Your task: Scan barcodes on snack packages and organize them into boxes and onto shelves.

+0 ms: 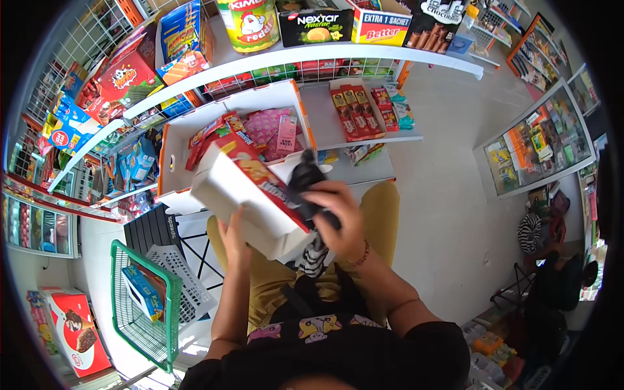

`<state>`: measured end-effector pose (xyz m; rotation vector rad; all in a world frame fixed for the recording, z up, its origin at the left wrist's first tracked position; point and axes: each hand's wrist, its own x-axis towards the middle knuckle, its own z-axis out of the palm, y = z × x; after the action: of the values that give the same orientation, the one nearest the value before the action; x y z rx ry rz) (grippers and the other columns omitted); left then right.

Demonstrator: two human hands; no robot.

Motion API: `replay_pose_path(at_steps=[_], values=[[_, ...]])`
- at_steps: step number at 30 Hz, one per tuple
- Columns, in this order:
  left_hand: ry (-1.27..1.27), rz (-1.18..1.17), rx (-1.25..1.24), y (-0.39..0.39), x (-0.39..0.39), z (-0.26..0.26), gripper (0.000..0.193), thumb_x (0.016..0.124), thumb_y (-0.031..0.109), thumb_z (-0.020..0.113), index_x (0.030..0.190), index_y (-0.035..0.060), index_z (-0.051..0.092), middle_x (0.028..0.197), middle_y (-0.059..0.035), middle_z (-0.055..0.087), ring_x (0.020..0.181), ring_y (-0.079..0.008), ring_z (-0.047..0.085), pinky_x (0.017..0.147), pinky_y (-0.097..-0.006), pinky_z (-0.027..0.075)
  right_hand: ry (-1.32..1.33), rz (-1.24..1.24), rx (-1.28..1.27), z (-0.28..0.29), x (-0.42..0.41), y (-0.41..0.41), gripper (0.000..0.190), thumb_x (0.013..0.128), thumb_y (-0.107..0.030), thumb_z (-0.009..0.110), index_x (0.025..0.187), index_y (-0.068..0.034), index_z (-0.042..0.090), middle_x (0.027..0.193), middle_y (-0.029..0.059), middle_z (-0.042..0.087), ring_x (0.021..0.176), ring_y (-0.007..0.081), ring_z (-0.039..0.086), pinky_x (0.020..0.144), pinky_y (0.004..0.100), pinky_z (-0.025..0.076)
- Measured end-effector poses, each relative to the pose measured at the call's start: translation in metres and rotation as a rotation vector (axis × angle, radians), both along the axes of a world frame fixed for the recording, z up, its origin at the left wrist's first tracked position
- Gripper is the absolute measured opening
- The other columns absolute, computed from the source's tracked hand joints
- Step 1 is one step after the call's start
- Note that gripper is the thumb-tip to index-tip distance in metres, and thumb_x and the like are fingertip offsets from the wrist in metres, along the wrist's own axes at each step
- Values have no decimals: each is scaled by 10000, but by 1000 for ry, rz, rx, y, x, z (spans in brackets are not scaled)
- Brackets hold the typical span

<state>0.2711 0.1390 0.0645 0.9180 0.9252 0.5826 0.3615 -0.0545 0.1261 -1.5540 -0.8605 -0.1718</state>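
My left hand (236, 241) grips the lower side of a cardboard display box (224, 183), tilted above my lap with its white inner face towards me. Red printing with pictures of biscuits runs along the box's far side. My right hand (340, 219) holds a bunched black cloth-like thing (306, 178) against the red side. A zebra-striped piece (314, 257) hangs below that hand; whether it belongs to the black thing, I cannot tell. Just beyond, a white carton with an orange edge (303, 109) holds red biscuit packs (209, 134) and pink packets (268, 126).
A white shelf edge (302, 52) curves across in front, with snack boxes and a Kimbo tin (248, 24) above. Red chocolate boxes (357, 111) lie on the lower shelf (321, 124). A green basket (175, 312) stands at left, a glass-topped freezer (541, 141) at right.
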Motion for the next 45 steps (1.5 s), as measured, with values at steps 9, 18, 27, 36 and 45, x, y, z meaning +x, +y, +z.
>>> replay_pose_path(at_steps=[9, 18, 27, 36, 45], values=[[77, -193, -32, -11, -16, -27, 375, 844, 188, 549, 1182, 49, 463, 1054, -70, 544, 969, -180, 500, 819, -325, 419, 451, 58, -209, -66, -21, -45, 243, 736, -49, 556, 976, -15, 566, 881, 99, 557, 856, 204, 552, 773, 294, 434], [-153, -531, 203, -46, 5, -7, 413, 832, 165, 593, 1165, 10, 403, 1020, -63, 531, 933, -118, 493, 808, -251, 411, 389, 138, -525, -64, 31, -38, 355, 733, -219, 716, 969, 13, 588, 727, 57, 619, 642, 134, 562, 638, 268, 454], [-147, -154, -171, 37, 8, -61, 795, 839, 493, 486, 1408, 89, 105, 1391, -232, 228, 1254, -366, 306, 982, -535, 271, 925, 30, -305, -92, 86, -72, 380, 736, -189, 619, 1034, 37, 551, 916, 66, 600, 828, 148, 569, 742, 272, 449], [-88, -148, -491, 116, 37, -65, 881, 713, 545, 608, 1372, 152, 173, 1381, -223, 191, 1104, -558, 375, 933, -648, 230, 1252, 352, -36, -171, 191, -42, 245, 783, -229, 523, 946, -48, 547, 843, 31, 575, 769, 113, 555, 660, 246, 444], [-318, -217, -740, 184, 30, -96, 268, 819, 131, 456, 1020, -30, 383, 1154, -299, 421, 1084, -473, 437, 870, -543, 465, 1098, 268, 59, -163, 171, 14, 401, 760, -191, 543, 1091, 31, 499, 1014, 86, 557, 931, 175, 543, 814, 291, 426]])
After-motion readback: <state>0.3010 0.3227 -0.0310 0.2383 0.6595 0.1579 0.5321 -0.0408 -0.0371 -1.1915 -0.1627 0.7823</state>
